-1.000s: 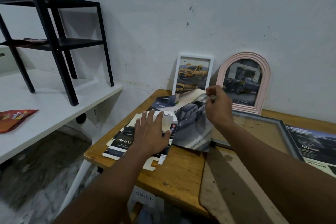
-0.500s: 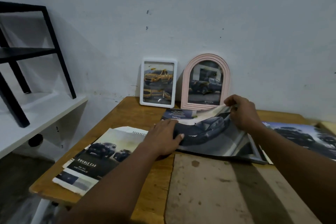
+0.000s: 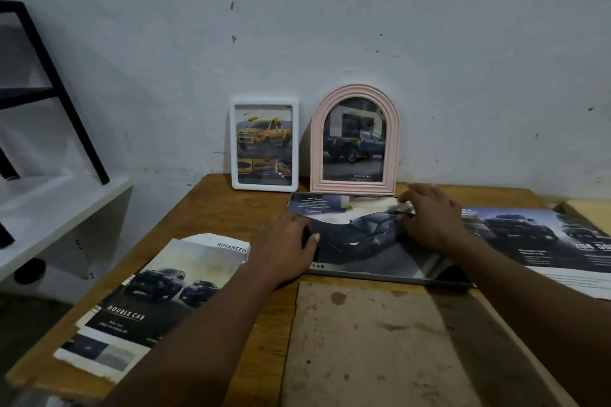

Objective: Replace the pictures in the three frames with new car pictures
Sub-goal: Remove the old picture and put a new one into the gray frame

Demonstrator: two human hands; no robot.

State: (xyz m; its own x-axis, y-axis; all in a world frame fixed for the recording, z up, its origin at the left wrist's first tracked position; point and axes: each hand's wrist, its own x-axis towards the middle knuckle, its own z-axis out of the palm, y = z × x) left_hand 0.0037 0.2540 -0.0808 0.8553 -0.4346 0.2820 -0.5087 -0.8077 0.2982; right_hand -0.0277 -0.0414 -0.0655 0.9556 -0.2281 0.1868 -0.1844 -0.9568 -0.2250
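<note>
Item: car picture (image 3: pixel 360 235) lying over the flat grey frame (image 3: pixel 396 277), centre of view, on the tabletop (image 3: pixel 211 208).
Your left grip (image 3: pixel 284 243) presses it flat-fingered; your right grip (image 3: pixel 433 225) covers its far corner, pinch or press unclear. The sheet bows: ease off and it may spring or crease.

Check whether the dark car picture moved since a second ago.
Yes. The car picture moved right and down: lifted before the white frame, now flat before the pink frame, left hand and right hand on it.
</note>
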